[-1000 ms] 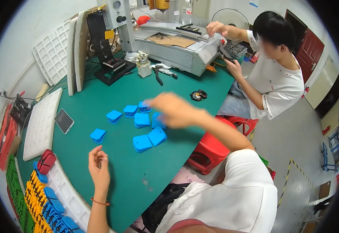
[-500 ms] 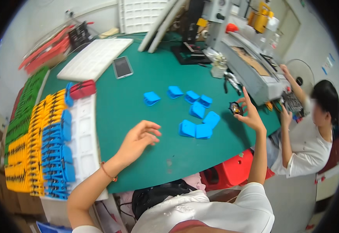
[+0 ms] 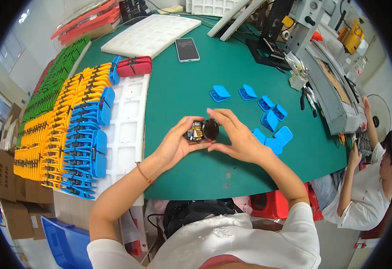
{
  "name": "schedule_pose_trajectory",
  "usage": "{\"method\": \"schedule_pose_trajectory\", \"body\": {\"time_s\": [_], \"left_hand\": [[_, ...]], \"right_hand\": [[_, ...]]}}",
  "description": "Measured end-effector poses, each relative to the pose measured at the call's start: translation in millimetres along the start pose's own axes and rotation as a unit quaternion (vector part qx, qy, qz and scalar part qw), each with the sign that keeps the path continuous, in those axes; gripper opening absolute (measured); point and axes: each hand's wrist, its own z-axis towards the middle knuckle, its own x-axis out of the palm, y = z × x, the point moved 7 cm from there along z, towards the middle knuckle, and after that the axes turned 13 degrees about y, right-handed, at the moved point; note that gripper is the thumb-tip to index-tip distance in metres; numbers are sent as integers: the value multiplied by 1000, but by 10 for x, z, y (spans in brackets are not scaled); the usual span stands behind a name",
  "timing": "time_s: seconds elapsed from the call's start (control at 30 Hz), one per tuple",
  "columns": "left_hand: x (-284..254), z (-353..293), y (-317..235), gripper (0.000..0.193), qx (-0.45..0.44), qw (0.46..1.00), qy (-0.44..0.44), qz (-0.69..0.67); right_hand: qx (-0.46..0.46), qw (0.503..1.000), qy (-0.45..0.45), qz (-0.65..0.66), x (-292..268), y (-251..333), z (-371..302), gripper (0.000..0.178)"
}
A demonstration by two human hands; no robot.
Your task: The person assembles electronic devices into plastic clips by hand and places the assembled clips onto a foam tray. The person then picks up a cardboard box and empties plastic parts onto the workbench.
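Observation:
My left hand (image 3: 174,142) is closed round a small round black device (image 3: 195,132) whose silvery and yellowish inner parts show. My right hand (image 3: 240,140) pinches a dark round disc (image 3: 211,130) by its edge, tilted up right beside those parts. Whether the disc is joined to the device, I cannot tell. Both hands meet just above the green table. To the right of my right hand lie several blue folded plastic pieces (image 3: 269,120), some of them close to its wrist.
At the left, a white compartment tray (image 3: 126,112) bears rows of yellow, blue and green clip-like pieces, with dark red ones (image 3: 134,67) at its far end. Farther off are a phone (image 3: 187,49), a white panel (image 3: 151,35) and pliers (image 3: 310,101). A co-worker (image 3: 362,193) sits at the right.
My right hand has come in from the right with the device to meet my left hand, which was open and is now closed on it. The whole view has swung left.

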Motion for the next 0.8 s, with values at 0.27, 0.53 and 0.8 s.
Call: {"method": "schedule_pose_trajectory", "body": {"time_s": [0.27,0.53,0.8], "left_hand": [[-120,60,-24,37,15,997,33,-64],[-157,129,43,39,-1,997,39,-71],[-77,192,40,54,20,993,100,-53]], "right_hand": [[-47,993,-41,-97,38,-147,52,57],[-67,985,-125,-96,102,-204,20,51],[-125,971,-170,-109,90,-141,-22,44]]}}
